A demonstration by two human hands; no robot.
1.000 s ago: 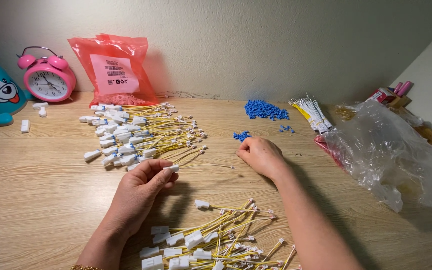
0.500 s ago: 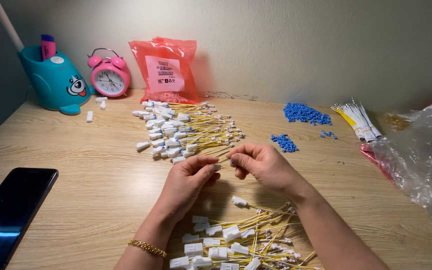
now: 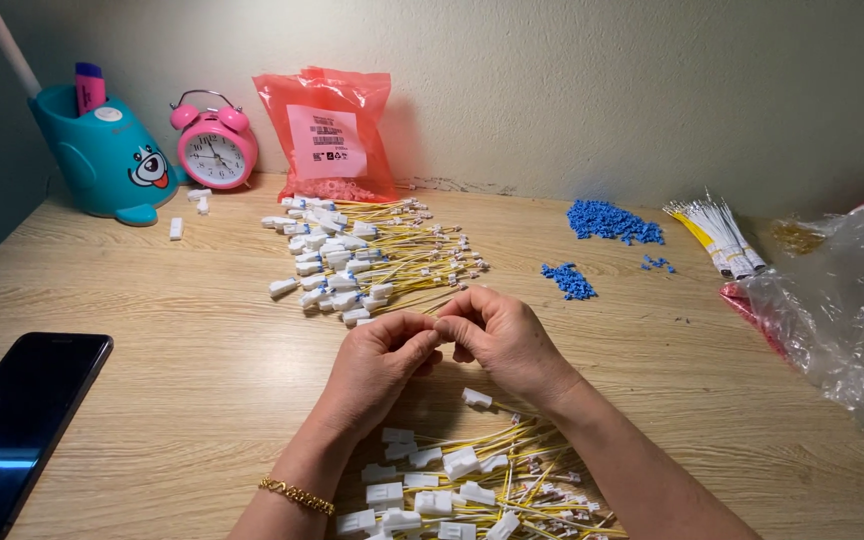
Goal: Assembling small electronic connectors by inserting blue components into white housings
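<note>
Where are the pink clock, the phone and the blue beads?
Pink clock (image 3: pixel 216 150), head view, on its dial.
Phone (image 3: pixel 20 420), head view, mid screen.
Blue beads (image 3: pixel 612 221), head view, middle of the larger heap.

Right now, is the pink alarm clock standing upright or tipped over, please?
Upright: the pink alarm clock stands on its feet by the wall, bells on top, dial facing forward.

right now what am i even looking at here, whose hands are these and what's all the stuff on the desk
One camera worn on a person's head looks down at their own bare hands. The left hand and right hand meet fingertip to fingertip, pinching something too small to make out. On the wooden desk lie two heaps of yellow wires with white plugs, one far and one near, plus blue beads, a pink clock, a red bag and a dark phone.
</note>
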